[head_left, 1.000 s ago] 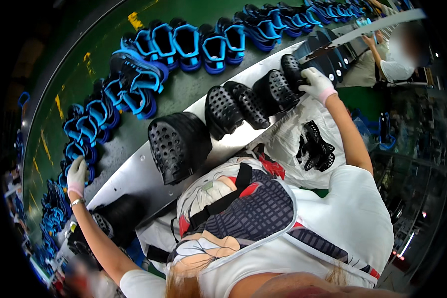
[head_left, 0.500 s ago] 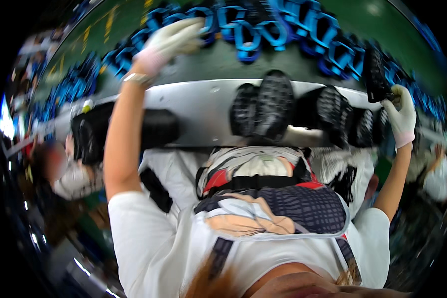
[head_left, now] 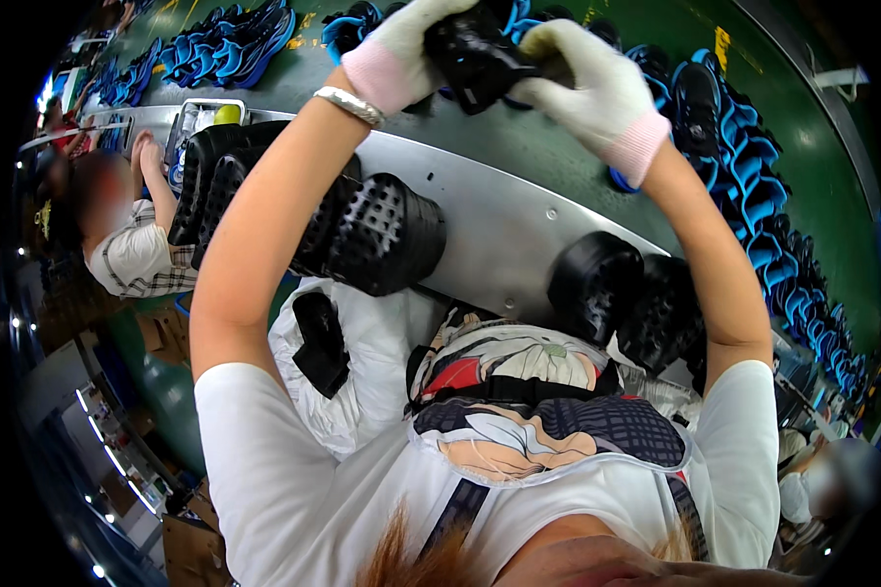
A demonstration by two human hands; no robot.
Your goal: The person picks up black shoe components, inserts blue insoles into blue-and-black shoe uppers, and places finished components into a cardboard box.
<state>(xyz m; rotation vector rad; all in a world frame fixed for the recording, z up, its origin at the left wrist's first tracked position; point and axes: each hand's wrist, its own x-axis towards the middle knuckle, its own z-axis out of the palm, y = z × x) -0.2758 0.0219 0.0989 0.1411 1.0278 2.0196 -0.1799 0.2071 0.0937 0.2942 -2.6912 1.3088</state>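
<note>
My left hand (head_left: 404,51), in a white glove with a pink cuff, is closed on the left end of a glossy black shoe sole (head_left: 472,61). My right hand (head_left: 597,98), gloved the same way, grips its right end between thumb and fingers. Both hands are raised over the far side of the metal ledge; the top edge cuts off part of the left one. Below them, on the ledge (head_left: 489,210), lie stacked black soles with studded tread (head_left: 384,235) to the left. More black soles (head_left: 597,284) rest to the right.
Beyond the ledge, a green belt (head_left: 617,220) carries rows of black and blue shoe uppers (head_left: 230,44). A white bag (head_left: 382,362) hangs by my lap. At the left another person (head_left: 142,245) sits near a small tray (head_left: 206,110); a second person is at the lower right.
My view has turned. The right hand has come in from the far right with the sole, and the left hand, empty before, is now on the sole too.
</note>
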